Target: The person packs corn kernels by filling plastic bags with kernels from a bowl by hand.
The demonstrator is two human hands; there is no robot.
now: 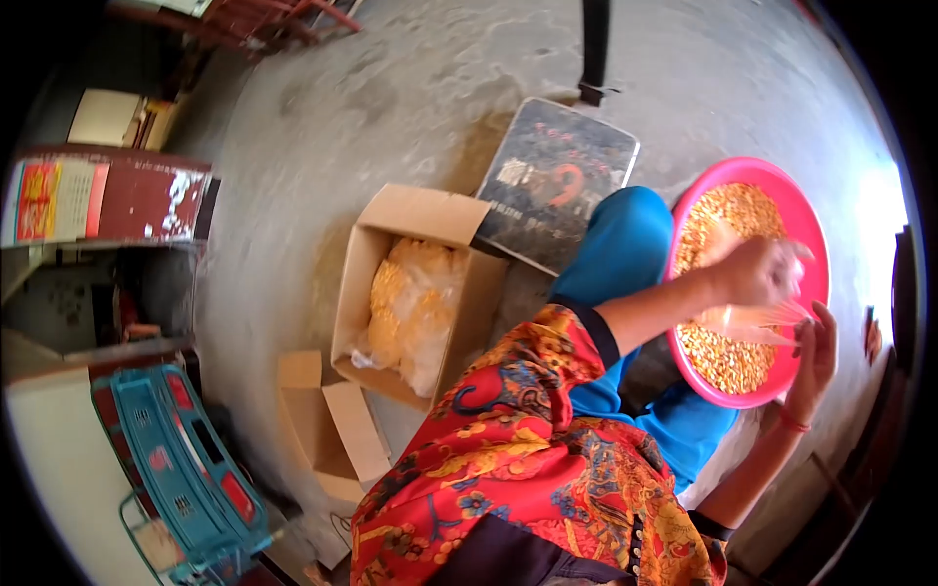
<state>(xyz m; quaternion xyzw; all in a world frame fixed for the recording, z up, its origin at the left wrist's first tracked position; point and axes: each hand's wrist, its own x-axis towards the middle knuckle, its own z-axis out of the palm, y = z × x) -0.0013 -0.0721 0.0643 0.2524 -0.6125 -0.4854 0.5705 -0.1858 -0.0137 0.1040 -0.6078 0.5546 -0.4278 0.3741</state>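
Note:
A pink basin [824, 244] holds loose yellow-orange corn kernels [728, 366] in front of my bent knees. Over the basin a clear plastic bag [747, 322] is stretched between my two hands. My left hand [757, 272] is closed in a fist, gripping the bag on its upper side. At the basin's near right rim, my right hand [819, 356] pinches the bag's edge between thumb and fingers; a red band circles that wrist. Part of the bag lies against the kernels, behind my left forearm. Whether anything is in the bag I cannot tell.
Left of my legs stands an open cardboard box [459, 215] with a plastic bag of corn kernels [410, 303] inside. Beside it are a smaller open carton [357, 430] and a black platform scale [557, 181] with an upright post. A teal plastic object [181, 469] is at lower left.

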